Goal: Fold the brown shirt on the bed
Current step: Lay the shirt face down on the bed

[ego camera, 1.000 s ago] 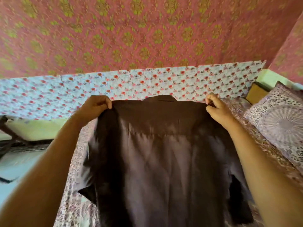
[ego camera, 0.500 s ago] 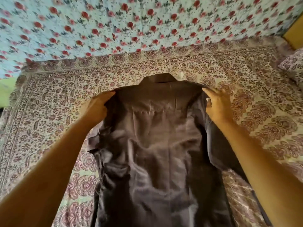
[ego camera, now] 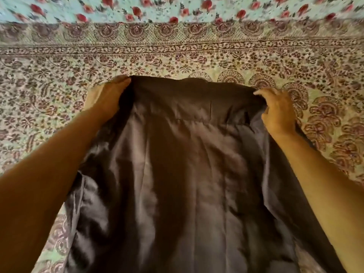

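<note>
Brown is most of what you see from here: a dark brown shirt point(ego camera: 187, 174) of smooth, faintly shiny cloth, stretched out back-side up between the person's two bare forearms. Its collar edge lies on the far side of both hands, and the body of it runs back toward the person and out of the bottom of the view.

The left hand point(ego camera: 110, 97) grasps the shirt's shoulder corner, fingers curled over the top edge so the cloth bunches just inside the palm. The right hand point(ego camera: 277, 113) grasps the opposite shoulder corner, its fingertips hooked over the edge and its thumb tucked against the fabric on the inner side. A yoke seam crosses the cloth between the two hands, a little nearer the person than the knuckles.

Under and beyond both hands spreads the bed's pale green cotton bedspread point(ego camera: 177, 56), printed with maroon paisley and flower borders. The shirt's top is held low over it, though whether that edge touches I cannot tell. Farther out past the fingers hangs a light blue floral cloth point(ego camera: 197, 6) dotted with red roses, blurred.
</note>
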Tool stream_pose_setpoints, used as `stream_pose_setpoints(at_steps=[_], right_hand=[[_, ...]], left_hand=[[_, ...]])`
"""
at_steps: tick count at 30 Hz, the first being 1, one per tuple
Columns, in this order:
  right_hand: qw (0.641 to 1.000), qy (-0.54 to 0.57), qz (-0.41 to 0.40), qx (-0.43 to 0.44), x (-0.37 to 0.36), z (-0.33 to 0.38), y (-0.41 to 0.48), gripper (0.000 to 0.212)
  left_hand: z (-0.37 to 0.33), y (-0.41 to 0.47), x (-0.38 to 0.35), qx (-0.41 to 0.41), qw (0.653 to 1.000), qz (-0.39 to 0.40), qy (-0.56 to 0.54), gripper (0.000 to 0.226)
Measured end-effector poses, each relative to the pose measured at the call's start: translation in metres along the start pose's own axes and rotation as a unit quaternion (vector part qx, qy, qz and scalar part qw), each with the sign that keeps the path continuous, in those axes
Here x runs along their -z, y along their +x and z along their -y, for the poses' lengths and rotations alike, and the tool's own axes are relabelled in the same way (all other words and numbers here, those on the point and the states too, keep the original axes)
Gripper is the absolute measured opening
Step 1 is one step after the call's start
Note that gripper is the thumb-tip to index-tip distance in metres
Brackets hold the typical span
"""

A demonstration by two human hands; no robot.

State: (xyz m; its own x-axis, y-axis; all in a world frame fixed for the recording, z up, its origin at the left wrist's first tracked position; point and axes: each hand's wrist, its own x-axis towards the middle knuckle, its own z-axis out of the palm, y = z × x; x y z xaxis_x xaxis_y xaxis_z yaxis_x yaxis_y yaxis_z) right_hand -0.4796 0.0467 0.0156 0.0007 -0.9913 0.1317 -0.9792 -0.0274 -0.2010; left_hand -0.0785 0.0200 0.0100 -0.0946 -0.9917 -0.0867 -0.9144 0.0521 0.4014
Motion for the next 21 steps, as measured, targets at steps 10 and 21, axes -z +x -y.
stream_pose_setpoints(at_steps=[10, 21], right_hand=[[0.996, 0.082, 0.037, 0.029, -0.08, 0.031, -0.016, 0.049], [0.989, 0.03, 0.142, 0.011, -0.104, -0.011, -0.023, 0.067]], left_hand=[[-0.002, -0.007, -0.06, 0.047, 0.995, -0.089, 0.028, 0.043], [0.048, -0.009, -0.078, 0.114, 0.984, 0.093, 0.098, 0.052]])
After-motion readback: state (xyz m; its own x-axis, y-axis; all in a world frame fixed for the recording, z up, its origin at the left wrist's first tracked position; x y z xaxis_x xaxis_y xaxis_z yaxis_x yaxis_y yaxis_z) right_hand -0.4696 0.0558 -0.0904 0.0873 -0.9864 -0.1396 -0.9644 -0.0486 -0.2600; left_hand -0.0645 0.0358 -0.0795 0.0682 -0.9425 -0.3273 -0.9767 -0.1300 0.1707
